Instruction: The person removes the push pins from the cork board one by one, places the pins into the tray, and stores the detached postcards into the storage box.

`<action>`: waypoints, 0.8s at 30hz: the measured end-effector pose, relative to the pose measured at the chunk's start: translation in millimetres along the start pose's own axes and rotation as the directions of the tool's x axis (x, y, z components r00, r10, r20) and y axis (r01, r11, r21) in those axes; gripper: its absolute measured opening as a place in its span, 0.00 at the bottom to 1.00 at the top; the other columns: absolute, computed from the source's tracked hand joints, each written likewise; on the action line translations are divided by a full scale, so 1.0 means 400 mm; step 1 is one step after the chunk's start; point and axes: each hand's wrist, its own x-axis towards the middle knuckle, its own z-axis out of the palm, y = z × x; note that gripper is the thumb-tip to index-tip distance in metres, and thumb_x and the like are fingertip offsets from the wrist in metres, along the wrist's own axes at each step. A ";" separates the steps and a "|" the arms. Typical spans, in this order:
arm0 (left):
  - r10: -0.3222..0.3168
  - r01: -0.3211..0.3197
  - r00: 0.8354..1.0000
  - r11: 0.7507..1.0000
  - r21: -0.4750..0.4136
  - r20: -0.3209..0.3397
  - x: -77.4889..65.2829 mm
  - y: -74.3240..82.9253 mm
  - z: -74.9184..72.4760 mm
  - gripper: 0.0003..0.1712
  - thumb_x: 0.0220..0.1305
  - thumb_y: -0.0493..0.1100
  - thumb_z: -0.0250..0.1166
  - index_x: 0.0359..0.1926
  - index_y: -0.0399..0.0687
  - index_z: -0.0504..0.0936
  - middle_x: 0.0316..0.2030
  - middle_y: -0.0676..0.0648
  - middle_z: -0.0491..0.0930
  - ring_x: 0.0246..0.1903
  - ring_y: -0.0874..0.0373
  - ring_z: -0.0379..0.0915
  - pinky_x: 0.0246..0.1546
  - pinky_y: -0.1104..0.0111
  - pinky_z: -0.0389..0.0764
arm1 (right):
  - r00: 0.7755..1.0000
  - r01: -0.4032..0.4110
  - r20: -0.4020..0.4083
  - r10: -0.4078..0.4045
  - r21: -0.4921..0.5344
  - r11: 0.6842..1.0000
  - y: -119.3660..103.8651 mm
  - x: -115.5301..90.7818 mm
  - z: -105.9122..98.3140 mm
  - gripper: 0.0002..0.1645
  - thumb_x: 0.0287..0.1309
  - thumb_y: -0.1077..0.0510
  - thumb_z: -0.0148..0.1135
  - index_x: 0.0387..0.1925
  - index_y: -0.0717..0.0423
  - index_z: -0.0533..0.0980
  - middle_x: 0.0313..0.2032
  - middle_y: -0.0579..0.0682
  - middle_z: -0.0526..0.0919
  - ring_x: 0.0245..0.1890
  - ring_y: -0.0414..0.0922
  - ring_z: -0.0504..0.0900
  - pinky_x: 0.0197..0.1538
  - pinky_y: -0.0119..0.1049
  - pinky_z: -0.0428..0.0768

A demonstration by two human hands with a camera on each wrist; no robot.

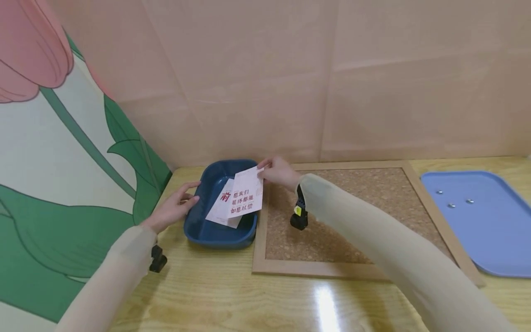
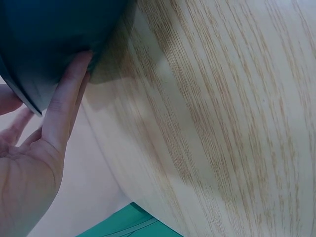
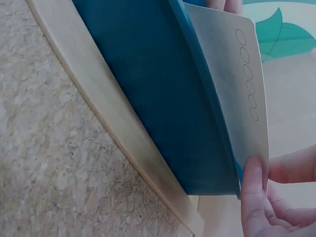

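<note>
My right hand (image 1: 280, 173) pinches a white card (image 1: 247, 193) with red Chinese characters by its upper right corner. In the right wrist view, the card's back (image 3: 237, 74) shows a row of small circles, above the basin's rim. Under it in the blue basin (image 1: 221, 243) lies another white card (image 1: 221, 221) with a large red character, partly covered. My left hand (image 1: 172, 207) holds the basin's left side; in the left wrist view, its fingers (image 2: 64, 106) lie against the outer wall, with other fingertips beyond the rim.
A wood-framed cork board (image 1: 327, 244) lies right of the basin. Beyond it is a light blue tray (image 1: 502, 230) with three small shiny metal pieces (image 1: 469, 201). A beige backdrop (image 1: 265, 92) rises behind the table, and a flower-printed panel (image 1: 83, 193) stands at the left.
</note>
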 end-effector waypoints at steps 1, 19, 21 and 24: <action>0.005 -0.005 1.000 1.000 -0.001 0.001 0.001 0.000 0.000 0.32 0.75 0.46 0.48 0.75 0.58 0.49 0.65 0.31 0.61 0.62 0.36 0.63 0.56 0.47 0.73 | 1.000 -0.005 0.002 0.005 -0.003 1.000 -0.001 0.001 0.000 0.19 0.61 0.64 0.56 0.53 0.66 0.72 0.44 0.59 0.76 0.48 0.59 0.79 0.56 0.49 0.76; 0.038 -0.038 0.999 0.999 -0.021 0.011 0.005 0.005 0.001 0.32 0.75 0.44 0.47 0.75 0.54 0.49 0.62 0.28 0.63 0.58 0.36 0.66 0.52 0.48 0.77 | 0.999 0.016 0.039 -0.014 -0.050 0.999 -0.027 0.011 0.033 0.24 0.57 0.66 0.57 0.56 0.67 0.72 0.41 0.59 0.79 0.29 0.42 0.78 0.52 0.45 0.80; 0.045 -0.045 0.999 0.999 -0.023 0.010 0.004 0.007 0.001 0.32 0.75 0.44 0.47 0.75 0.53 0.49 0.62 0.28 0.63 0.59 0.35 0.66 0.51 0.48 0.77 | 0.999 0.007 0.043 -0.005 -0.054 0.999 -0.028 0.011 0.033 0.25 0.57 0.65 0.58 0.57 0.65 0.72 0.39 0.58 0.79 0.31 0.44 0.79 0.52 0.46 0.79; 0.047 -0.046 0.999 0.999 -0.022 0.009 0.002 0.005 0.001 0.32 0.75 0.44 0.48 0.75 0.53 0.49 0.62 0.28 0.63 0.58 0.36 0.67 0.51 0.48 0.77 | 0.999 -0.005 0.045 0.007 -0.056 0.998 -0.028 0.010 0.031 0.25 0.58 0.64 0.59 0.59 0.64 0.71 0.38 0.57 0.80 0.33 0.45 0.81 0.53 0.46 0.79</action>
